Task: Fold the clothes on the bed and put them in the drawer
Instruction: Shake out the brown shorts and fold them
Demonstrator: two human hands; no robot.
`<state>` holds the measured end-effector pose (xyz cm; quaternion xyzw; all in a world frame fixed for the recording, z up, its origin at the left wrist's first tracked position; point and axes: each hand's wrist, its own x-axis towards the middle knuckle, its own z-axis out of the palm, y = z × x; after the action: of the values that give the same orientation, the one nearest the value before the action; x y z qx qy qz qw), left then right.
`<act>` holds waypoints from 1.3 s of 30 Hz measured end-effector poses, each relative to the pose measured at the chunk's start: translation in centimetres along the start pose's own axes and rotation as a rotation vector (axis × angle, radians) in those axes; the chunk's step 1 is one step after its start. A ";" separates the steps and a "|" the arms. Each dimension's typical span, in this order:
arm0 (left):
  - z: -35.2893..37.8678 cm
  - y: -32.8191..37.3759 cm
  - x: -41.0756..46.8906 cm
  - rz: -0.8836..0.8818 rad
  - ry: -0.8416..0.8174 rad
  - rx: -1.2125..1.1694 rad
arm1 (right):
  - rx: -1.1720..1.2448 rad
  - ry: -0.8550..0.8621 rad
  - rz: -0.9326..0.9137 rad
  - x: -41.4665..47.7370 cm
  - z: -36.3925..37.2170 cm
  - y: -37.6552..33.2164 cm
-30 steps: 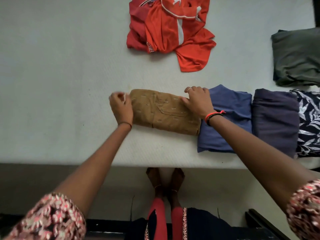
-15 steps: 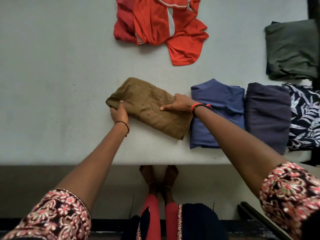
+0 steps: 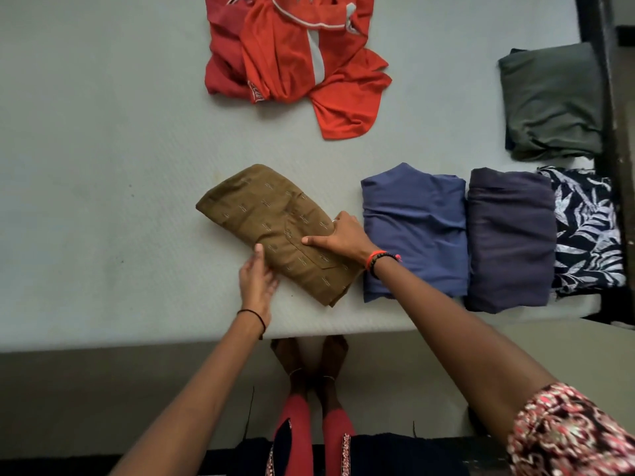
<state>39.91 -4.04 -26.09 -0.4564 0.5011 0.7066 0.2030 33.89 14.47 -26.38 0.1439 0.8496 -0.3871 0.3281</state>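
Shirt [image 3: 271, 221], brown and folded, lies askew on the bed [image 3: 103, 166] beside a blue top [image 3: 415, 228]; left hand [image 3: 257, 282] pinches its near edge, thumb on top, while right hand [image 3: 340, 237] presses flat on it, fingers straight.

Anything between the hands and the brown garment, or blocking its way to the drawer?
Nothing: the right hand lies flat on the brown garment, the left hand touches its near edge. No drawer in view, so that path can't be judged.
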 end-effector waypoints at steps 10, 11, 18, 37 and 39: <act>1.8 2.3 1.5 -0.006 -0.022 -0.017 | 0.558 -0.610 0.166 -1.9 -0.7 0.9; 1.6 2.8 1.7 -0.029 -0.038 -0.007 | 0.589 -0.632 0.169 -2.1 -0.2 1.1; 0.5 5.0 0.6 -0.120 -0.073 0.085 | 0.779 -0.645 0.124 -5.3 2.3 0.4; 3.4 12.7 -7.3 0.123 -0.218 0.101 | 0.926 -0.282 0.143 -15.9 -3.7 -4.7; 4.8 13.3 -7.8 0.106 -0.283 0.124 | 0.959 -0.240 0.135 -17.1 -5.0 -4.3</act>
<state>31.80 -3.97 -12.09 -0.3119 0.5337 0.7411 0.2619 42.23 15.55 -10.03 0.2880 0.5209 -0.7259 0.3447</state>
